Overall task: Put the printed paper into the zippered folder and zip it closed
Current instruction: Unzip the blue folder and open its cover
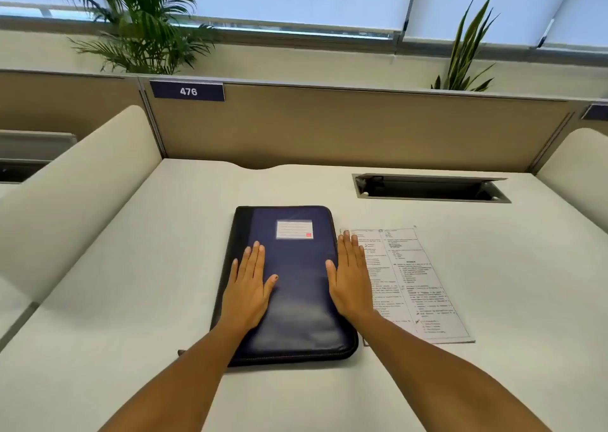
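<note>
A dark blue zippered folder lies flat and closed on the white desk, a white label pocket near its far end. The printed paper lies flat on the desk just right of the folder. My left hand rests palm down on the folder's left half, fingers spread and holding nothing. My right hand lies palm down across the folder's right edge, its outer fingers over the paper's left margin, also holding nothing.
A rectangular cable hatch is sunk into the desk at the back right. Beige partition panels close off the back, and curved white dividers stand on both sides. Potted plants stand behind the partition.
</note>
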